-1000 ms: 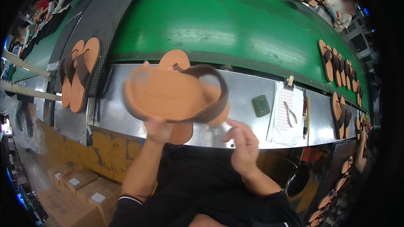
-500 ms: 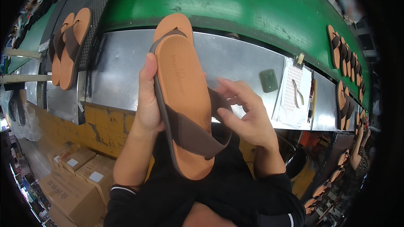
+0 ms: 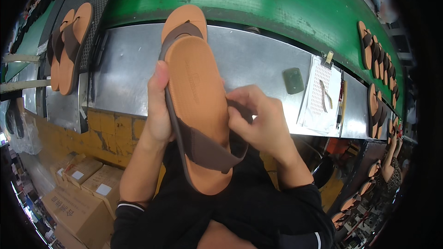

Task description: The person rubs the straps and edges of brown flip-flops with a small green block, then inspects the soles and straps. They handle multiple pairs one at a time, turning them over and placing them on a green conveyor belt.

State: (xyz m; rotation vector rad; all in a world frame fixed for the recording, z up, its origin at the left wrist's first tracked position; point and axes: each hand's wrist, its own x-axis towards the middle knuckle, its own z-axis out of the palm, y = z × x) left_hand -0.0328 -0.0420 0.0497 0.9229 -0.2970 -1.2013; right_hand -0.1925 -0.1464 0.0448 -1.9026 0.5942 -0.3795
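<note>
A tan-soled flip-flop (image 3: 196,85) with a dark brown strap is held up before me, its toe end toward my body. My left hand (image 3: 159,110) grips its left edge, thumb along the rim and the other fingers hidden beneath. At the right side of the sole, my right hand (image 3: 263,122) pinches the strap between thumb and fingers. Part of the strap (image 3: 210,154) crosses over the toe end. Just past the heel, a second flip-flop (image 3: 184,16) shows, partly covered by the held one; I cannot tell whether they touch.
Beyond a metal bench (image 3: 124,64) lies a green surface (image 3: 258,0). A green block (image 3: 293,81), pliers (image 3: 326,96) and clipped papers (image 3: 314,110) lie to the right. More flip-flops (image 3: 76,41) stand at left, others along the right. Cartons (image 3: 78,207) are stacked at lower left.
My right hand's fingers have closed from a looser spread into a pinch on the strap. The held flip-flop has shifted slightly left in view, along with the surroundings.
</note>
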